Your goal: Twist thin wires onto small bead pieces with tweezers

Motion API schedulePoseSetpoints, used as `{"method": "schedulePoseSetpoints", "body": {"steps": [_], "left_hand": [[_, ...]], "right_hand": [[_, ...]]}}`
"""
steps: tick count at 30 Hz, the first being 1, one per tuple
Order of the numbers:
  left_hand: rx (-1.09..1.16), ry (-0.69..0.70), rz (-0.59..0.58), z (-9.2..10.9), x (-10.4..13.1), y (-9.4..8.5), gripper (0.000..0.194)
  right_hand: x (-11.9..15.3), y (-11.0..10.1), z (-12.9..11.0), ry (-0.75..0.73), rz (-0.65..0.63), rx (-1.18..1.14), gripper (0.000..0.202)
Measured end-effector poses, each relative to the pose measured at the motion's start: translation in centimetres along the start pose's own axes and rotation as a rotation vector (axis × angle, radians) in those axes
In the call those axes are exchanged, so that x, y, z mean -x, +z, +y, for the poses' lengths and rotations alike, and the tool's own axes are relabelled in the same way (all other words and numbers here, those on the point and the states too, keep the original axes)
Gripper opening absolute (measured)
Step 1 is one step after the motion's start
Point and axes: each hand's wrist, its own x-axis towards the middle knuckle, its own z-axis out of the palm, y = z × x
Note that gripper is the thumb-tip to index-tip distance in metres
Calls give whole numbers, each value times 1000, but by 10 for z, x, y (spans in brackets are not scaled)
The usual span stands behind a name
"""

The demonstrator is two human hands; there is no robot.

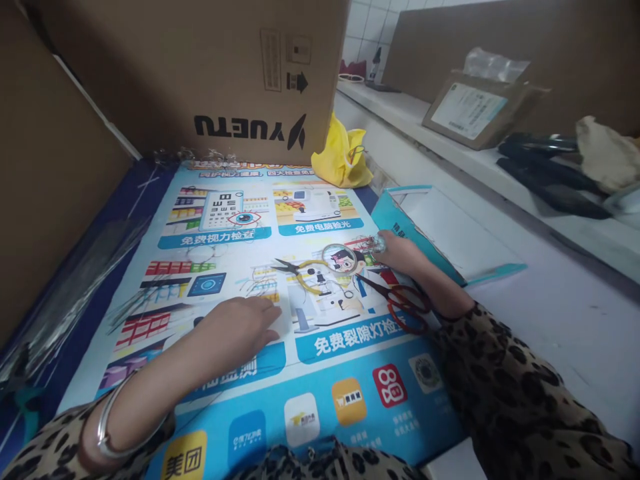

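Note:
My left hand (243,327) lies low over a printed poster sheet (280,230), fingers stretched and thumb apart, with nothing visible in it. Thin wires (257,285) lie just beyond its fingertips. At the poster's right side, the fingers of my right hand (403,253) are closed on a small bunch of thin wire (373,245); the fingertips are partly hidden. Between the hands rest pliers with yellow handles (306,275), jaws pointing left. Scissors with dark red handles (400,300) lie just below my right hand.
A large cardboard box (225,67) stands behind the poster. A crumpled yellow bag (343,153) sits at its corner. A teal box (420,233) stands right. On the ledge is a parcel (467,110). Wire strands (65,300) and teal-handled pliers (23,393) lie left.

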Motion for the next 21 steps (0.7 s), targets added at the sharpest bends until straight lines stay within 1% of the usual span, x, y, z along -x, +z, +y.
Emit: {"method": "schedulePoseSetpoints", "body": {"steps": [2, 4, 6, 7, 9, 10, 13, 14, 17, 19, 21], "left_hand": [[6, 4, 12, -3, -1, 3, 27], [6, 9, 28, -4, -1, 5, 27], [1, 13, 35, -4, -2, 6, 26], [-4, 14, 32, -3, -3, 6, 25], [-19, 14, 26, -2, -3, 6, 25], [-28, 13, 26, -2, -4, 6, 25], [-51, 13, 30, -1, -4, 7, 25], [-57, 13, 31, -1, -3, 7, 25], [-63, 15, 37, 0, -4, 8, 25], [-59, 19, 42, 0, -5, 9, 25], [-54, 18, 40, -1, -6, 9, 25]], "right_hand": [[7, -7, 0, -7, -4, 64, 65], [17, -16, -4, -13, 6, 123, 54], [29, -22, -14, -41, 22, 168, 42], [36, -22, -21, -94, 44, 205, 37], [49, -18, -39, -236, 53, 217, 33], [55, -14, -48, -292, 32, 207, 32], [66, 4, -69, -497, -8, 158, 32], [68, 9, -72, -527, 1, 158, 31], [65, 22, -71, -520, 21, 177, 30], [62, 24, -64, -491, 25, 193, 31], [60, 22, -56, -473, 28, 203, 30]]}}
